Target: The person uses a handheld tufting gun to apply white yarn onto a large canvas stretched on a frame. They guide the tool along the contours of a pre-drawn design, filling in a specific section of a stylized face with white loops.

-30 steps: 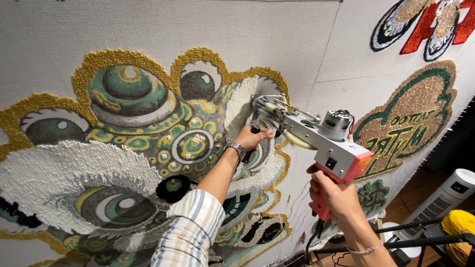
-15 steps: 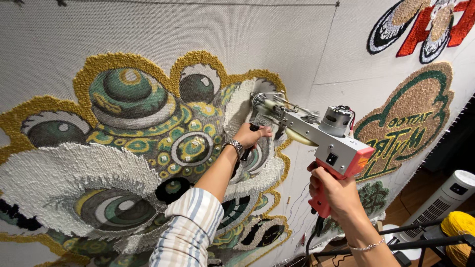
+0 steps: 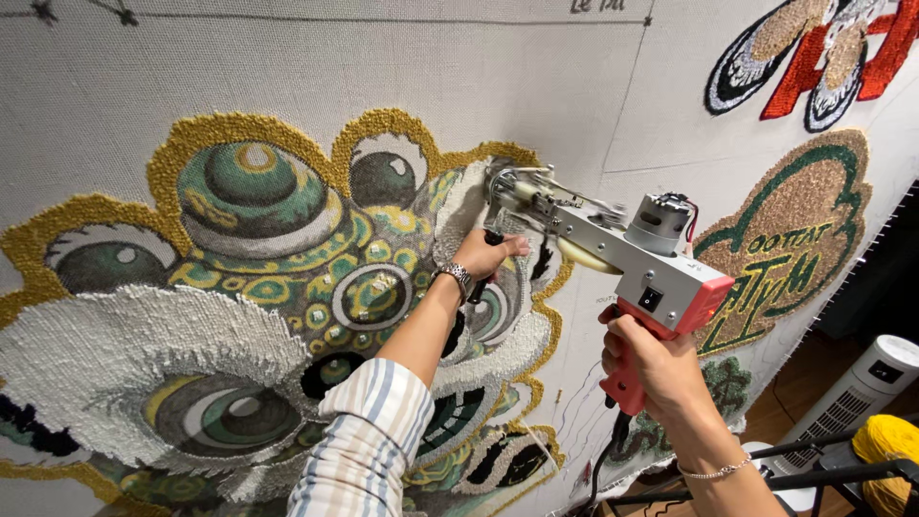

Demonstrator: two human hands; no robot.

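Gripping the red pistol handle of a tufting gun (image 3: 613,254), the right hand (image 3: 651,359) sat at lower right of the frame, fingers wrapped fully round the grip, a thin bead bracelet (image 3: 713,469) on its wrist. Item, left forearm in a striped sleeve (image 3: 369,431), rising from bottom centre. Item, left hand (image 3: 488,254) at frame centre, wearing a metal wristwatch (image 3: 455,278), fingers curled round the gun's black front handle just below the needle end. Item, tufting gun body: grey metal housing with a black switch and a cylindrical motor on top, running diagonally from the red handle up-left, its needle tip touching the tufting cloth (image 3: 316,67). Item, black power cord (image 3: 603,464), hanging from the handle base. Item, lion-dance head design (image 3: 268,249), tufted in green, gold and white, filling the left half of the cloth. Item, green-and-tan emblem (image 3: 795,239), right of the gun. Item, red-and-black motif (image 3: 823,57), upper right. Item, white tower fan (image 3: 862,388) and yellow yarn cone (image 3: 885,445), lower right corner, on the floor beyond.
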